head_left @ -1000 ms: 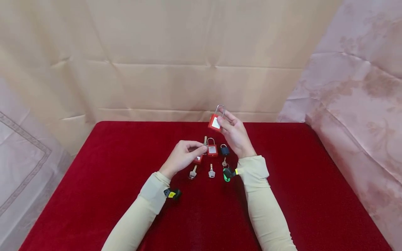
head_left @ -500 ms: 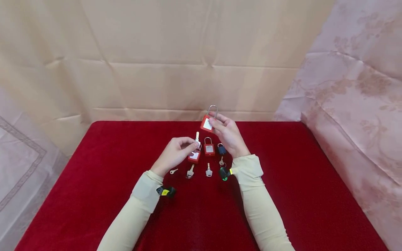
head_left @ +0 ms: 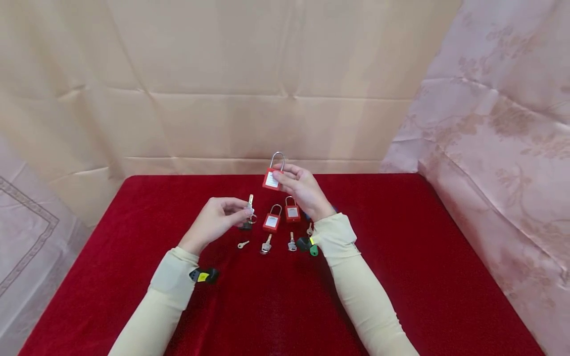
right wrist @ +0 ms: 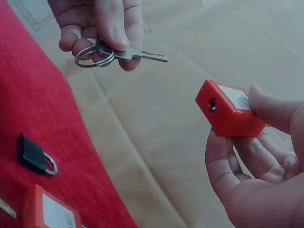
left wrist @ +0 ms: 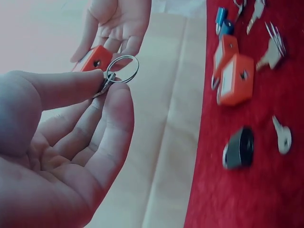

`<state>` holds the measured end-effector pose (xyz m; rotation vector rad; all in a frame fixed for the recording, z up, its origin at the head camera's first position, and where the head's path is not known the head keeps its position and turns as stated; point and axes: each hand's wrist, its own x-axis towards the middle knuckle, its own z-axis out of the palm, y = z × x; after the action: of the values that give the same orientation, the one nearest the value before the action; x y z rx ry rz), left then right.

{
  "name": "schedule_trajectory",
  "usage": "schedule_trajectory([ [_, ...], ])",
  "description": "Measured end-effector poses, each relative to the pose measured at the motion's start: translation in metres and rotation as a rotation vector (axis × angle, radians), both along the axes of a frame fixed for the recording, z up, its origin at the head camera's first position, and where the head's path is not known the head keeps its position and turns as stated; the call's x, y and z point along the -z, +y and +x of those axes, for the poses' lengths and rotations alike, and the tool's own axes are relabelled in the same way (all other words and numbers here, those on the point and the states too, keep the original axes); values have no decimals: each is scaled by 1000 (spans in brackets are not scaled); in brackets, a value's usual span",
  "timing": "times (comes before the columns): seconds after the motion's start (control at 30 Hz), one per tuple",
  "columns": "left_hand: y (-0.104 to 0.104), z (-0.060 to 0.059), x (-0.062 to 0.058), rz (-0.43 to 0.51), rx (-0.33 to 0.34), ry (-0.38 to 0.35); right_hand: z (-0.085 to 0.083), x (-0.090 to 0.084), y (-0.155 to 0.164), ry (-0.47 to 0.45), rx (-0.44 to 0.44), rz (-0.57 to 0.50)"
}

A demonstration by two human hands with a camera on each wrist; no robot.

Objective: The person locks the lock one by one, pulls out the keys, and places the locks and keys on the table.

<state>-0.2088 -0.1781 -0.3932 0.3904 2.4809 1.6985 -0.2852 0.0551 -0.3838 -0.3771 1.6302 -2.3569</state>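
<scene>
My right hand (head_left: pixel 299 190) holds a red padlock (head_left: pixel 271 177) with a silver shackle up above the table; its keyhole end (right wrist: pixel 212 105) faces the left hand. My left hand (head_left: pixel 218 220) pinches a silver key (right wrist: pixel 137 55) on a ring (left wrist: pixel 122 69) between thumb and forefinger, the blade pointing up and toward the padlock, a short gap away. Two more red padlocks (head_left: pixel 272 221) (head_left: pixel 292 211) lie on the red cloth below the hands, with a small black padlock (left wrist: pixel 238 147) beside them.
Loose keys (head_left: pixel 243 244) (head_left: pixel 266 245) (head_left: pixel 291 243) lie in a row on the red table (head_left: pixel 401 277), and a blue padlock (left wrist: pixel 221 18) sits by my right wrist. Beige cloth (head_left: pixel 222 89) hangs behind; patterned fabric (head_left: pixel 498 138) drapes on the right.
Both hands have drifted left in view. My left hand has lifted the key clear of the red padlock it hovered over, which now lies uncovered. The right hand still holds its padlock up.
</scene>
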Motion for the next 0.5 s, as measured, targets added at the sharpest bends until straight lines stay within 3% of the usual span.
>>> schedule_trajectory([
  [0.17,-20,5,-1,-38,-41,-39,-4,2,-16,-17,-37,66],
  [0.33,-43,15,1,-54,-73,-90,-5,4,-38,-27,-90,48],
  [0.5,-60,25,12,-11,-78,-177,-5,16,-57,-42,-120,47],
])
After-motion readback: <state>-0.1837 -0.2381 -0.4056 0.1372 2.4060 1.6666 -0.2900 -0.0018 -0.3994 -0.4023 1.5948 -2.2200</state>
